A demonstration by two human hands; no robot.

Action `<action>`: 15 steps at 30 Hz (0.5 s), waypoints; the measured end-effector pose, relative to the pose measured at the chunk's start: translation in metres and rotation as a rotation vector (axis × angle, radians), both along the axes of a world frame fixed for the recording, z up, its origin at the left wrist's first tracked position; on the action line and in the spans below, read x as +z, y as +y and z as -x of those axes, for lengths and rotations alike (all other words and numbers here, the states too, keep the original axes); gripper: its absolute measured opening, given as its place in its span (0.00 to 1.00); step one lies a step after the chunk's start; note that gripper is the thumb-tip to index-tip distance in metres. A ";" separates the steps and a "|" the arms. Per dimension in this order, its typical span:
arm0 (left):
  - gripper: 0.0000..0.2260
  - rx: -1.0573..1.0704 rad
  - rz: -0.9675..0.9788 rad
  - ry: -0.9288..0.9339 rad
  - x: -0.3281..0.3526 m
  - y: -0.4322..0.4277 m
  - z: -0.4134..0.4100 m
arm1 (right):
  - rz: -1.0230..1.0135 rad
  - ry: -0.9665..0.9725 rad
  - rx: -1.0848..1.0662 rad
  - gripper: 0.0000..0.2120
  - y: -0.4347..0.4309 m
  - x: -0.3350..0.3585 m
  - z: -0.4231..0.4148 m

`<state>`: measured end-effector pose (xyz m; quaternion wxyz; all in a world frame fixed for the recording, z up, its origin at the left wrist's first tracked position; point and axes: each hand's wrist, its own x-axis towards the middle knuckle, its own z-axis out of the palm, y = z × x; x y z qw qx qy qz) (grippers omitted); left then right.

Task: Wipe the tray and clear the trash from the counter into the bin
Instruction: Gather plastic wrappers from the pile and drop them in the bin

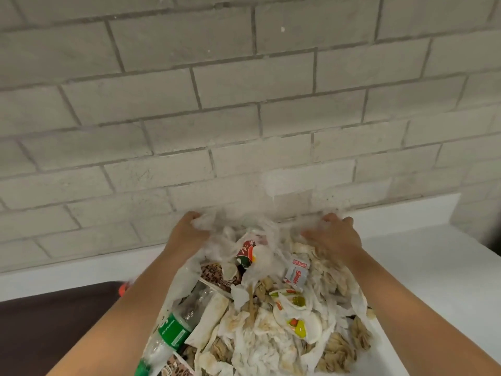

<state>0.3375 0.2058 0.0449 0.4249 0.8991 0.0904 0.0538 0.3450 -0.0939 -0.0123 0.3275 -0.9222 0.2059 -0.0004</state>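
Brown, dark and flat, a surface fills the lower left corner, lying against the white counter; I cannot tell whether it is the tray. A small orange-red thing peeks out just beside my left forearm, too hidden to name. My left hand is curled round a bunched fold of the thin clear plastic bag at its far left edge, close to the grey brick wall. The trash lies heaped inside that bag, between my arms. A clear plastic bottle with a green label lies along the left side, with a leopard-print wrapper above it. A red and green paper cup sits near the far edge, a wooden stick in the middle, and stained paper napkins below. Further right are a white sachet with red lettering and, below it, fruit-printed paper. My right hand grips the bag's far right edge, fingers curled into the plastic, though blur softens them.
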 end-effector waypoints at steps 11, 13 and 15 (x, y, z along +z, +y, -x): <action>0.15 0.231 0.322 -0.338 0.078 0.032 0.031 | -0.158 -0.418 -0.118 0.09 -0.016 -0.005 -0.003; 0.14 0.192 0.060 -0.273 0.075 0.030 0.032 | -0.165 -0.531 -0.143 0.11 -0.022 0.002 -0.001; 0.07 0.059 -0.313 -0.159 0.059 0.022 0.028 | -0.189 -0.641 -0.172 0.14 -0.027 0.010 0.004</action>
